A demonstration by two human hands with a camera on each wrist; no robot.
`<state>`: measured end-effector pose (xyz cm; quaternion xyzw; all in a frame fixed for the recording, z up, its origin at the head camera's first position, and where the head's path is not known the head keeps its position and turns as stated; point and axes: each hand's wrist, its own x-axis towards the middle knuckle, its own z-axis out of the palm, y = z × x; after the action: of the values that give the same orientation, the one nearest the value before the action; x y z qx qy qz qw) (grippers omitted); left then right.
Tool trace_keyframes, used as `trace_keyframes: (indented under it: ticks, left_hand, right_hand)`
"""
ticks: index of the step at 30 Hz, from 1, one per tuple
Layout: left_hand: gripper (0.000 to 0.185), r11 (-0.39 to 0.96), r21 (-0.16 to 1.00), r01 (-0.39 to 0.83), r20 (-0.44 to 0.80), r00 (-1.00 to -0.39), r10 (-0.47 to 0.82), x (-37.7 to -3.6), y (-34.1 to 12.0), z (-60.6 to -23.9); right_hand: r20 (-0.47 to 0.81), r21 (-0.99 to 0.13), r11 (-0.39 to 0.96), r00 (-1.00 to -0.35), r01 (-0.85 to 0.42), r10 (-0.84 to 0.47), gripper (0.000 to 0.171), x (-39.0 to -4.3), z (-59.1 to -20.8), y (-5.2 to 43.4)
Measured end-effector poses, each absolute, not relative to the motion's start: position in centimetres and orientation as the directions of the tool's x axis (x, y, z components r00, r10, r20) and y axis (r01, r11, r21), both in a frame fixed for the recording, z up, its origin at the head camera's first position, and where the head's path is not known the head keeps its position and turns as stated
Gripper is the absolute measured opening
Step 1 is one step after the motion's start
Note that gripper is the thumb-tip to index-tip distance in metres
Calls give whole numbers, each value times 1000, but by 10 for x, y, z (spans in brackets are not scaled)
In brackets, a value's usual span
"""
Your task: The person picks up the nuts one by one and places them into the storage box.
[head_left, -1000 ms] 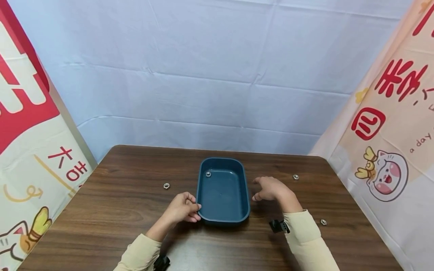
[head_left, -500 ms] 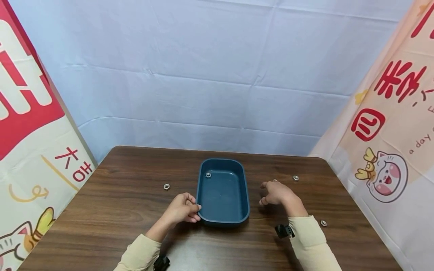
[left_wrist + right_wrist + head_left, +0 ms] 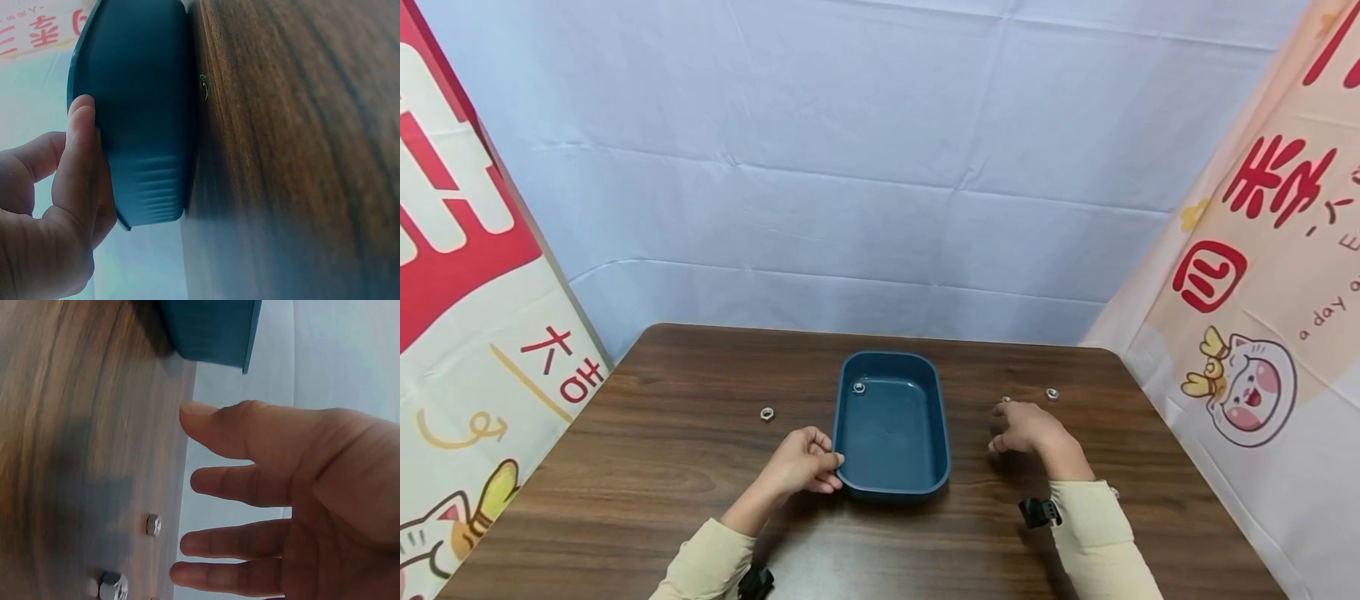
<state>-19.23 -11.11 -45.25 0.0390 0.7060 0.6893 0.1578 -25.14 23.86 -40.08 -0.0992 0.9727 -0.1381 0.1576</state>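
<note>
A dark blue rectangular plastic box [image 3: 891,442] stands on the wooden table, one metal hex nut [image 3: 859,387] lying inside near its far left corner. My left hand [image 3: 808,461] holds the box's left rim near the front, thumb at the edge and fingers against the outer wall [image 3: 147,125]. To the right of the box, my right hand [image 3: 1032,432] hovers palm down over the table, its fingers [image 3: 240,486] spread and holding nothing. Just beyond its fingertips sits another nut [image 3: 1006,400], partly hidden by the hand in the head view.
A loose nut [image 3: 767,413] lies left of the box. Farther right is one more nut [image 3: 1052,394], and another [image 3: 1114,492] is mostly covered by the right sleeve. A pale cloth [image 3: 850,208] hangs behind the table, with printed banners at both sides.
My right hand has moved right, away from the box, and the nut beyond its fingertips has come into sight. The left hand stays on the rim.
</note>
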Motion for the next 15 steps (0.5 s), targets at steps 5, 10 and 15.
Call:
trace_keyframes:
  ticks: [5,10,15]
  left_hand:
    - [24,40,986,-162,-167,-947,274,-194,-111,-452]
    - [24,40,986,-160,-165,-948,274,-194,-111,-450]
    - [25,36,986,-160,-164,-946,281,-192,-111,-449]
  right_hand:
    - [-208,-276,949,-954,-155,-217,60,-255,-405,246]
    - [-91,-334,923,-968,-192,-234,53,-261,-415,255]
    - [-38,-498,850,-975,-171,-219,50,-267,-426,262]
